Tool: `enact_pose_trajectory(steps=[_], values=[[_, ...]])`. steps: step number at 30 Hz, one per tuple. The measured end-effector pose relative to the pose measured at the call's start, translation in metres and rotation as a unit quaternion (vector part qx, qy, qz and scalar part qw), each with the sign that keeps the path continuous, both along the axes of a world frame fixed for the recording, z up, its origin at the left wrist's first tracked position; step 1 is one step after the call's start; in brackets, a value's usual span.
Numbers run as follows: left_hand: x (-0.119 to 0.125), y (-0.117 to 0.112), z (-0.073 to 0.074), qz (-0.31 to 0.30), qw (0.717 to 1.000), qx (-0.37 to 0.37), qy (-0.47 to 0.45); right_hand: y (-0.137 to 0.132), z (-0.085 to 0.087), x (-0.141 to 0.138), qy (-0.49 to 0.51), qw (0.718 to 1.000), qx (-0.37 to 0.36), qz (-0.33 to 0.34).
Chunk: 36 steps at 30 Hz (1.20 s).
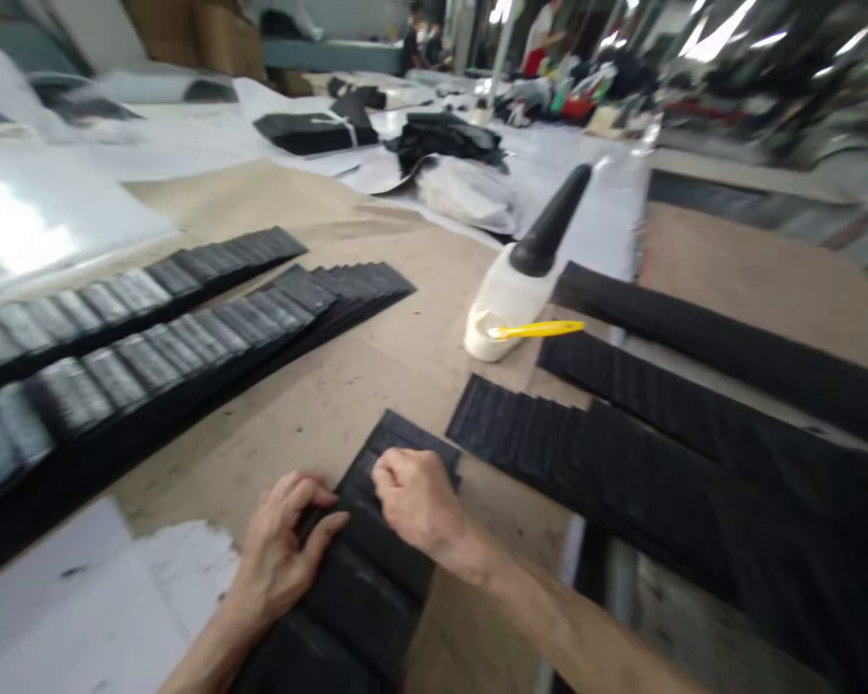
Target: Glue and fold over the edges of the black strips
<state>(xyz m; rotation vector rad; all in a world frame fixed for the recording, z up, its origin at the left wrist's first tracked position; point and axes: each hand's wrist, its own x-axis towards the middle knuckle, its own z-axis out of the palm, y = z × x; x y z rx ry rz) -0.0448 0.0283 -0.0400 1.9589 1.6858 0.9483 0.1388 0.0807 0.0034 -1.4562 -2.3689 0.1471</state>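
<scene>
A row of overlapping black pieces [366, 569] lies on the brown worktable [376, 357] right in front of me. My left hand [282, 545] rests on its left side, fingers curled over the edge of one piece. My right hand [414, 501] sits on the far end of the row, fingers bent and pressing or pinching the top piece. What the fingertips grip is hard to make out.
Two long fanned rows of black pieces with shiny ends [151, 337] run along the left. More black rows [658, 453] lie to the right. A white glue bottle with a black nozzle [525, 280] holds a yellow brush [539, 330]. People work far back.
</scene>
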Motion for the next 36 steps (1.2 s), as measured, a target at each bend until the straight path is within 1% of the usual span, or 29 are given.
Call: enact_pose_trajectory(steps=[1, 3, 6, 9, 13, 16, 18, 22, 25, 27, 30, 32, 34, 36], values=[[-0.007, -0.007, 0.003, 0.012, 1.000, -0.008, 0.010, 0.000, -0.005, -0.009, 0.012, 0.999, -0.027, 0.029], [-0.009, -0.010, 0.005, 0.026, 0.999, -0.019, 0.014, -0.001, -0.009, -0.016, 0.013, 0.994, -0.072, 0.076], [-0.002, -0.006, 0.005, 0.031, 0.999, -0.027, -0.001, -0.002, -0.003, -0.015, -0.025, 0.987, -0.102, 0.120], [0.001, -0.005, 0.006, 0.031, 0.999, -0.031, -0.016, 0.004, 0.008, -0.021, -0.089, 0.974, -0.120, 0.170], [0.000, -0.006, 0.007, 0.032, 0.999, -0.031, -0.021, 0.021, 0.021, -0.038, -0.168, 0.945, -0.133, 0.246], [-0.001, -0.006, 0.007, 0.035, 0.999, -0.032, -0.021, 0.027, 0.025, -0.044, -0.211, 0.928, -0.132, 0.276], [0.000, -0.006, 0.007, 0.036, 0.999, -0.032, -0.021, 0.022, 0.025, -0.045, -0.230, 0.923, -0.122, 0.284], [0.000, -0.005, 0.007, 0.032, 0.999, -0.029, -0.022, 0.004, 0.024, -0.049, -0.250, 0.922, -0.093, 0.280], [-0.001, -0.004, 0.007, 0.027, 0.999, -0.026, -0.020, 0.002, 0.022, -0.053, -0.239, 0.931, -0.078, 0.265], [-0.002, -0.004, 0.007, 0.026, 0.999, -0.026, -0.016, 0.006, 0.017, -0.052, -0.220, 0.944, -0.069, 0.236], [-0.003, -0.005, 0.007, 0.017, 0.999, -0.026, -0.010, 0.009, 0.006, -0.046, -0.180, 0.972, -0.044, 0.147], [-0.003, -0.005, 0.007, 0.011, 1.000, -0.026, -0.008, 0.007, -0.002, -0.041, -0.150, 0.984, -0.024, 0.093], [-0.003, -0.005, 0.008, 0.010, 1.000, -0.025, -0.008, 0.004, -0.006, -0.035, -0.120, 0.990, -0.012, 0.076], [-0.003, -0.005, 0.008, 0.011, 1.000, -0.025, -0.007, 0.003, -0.005, -0.030, -0.094, 0.991, -0.013, 0.095]])
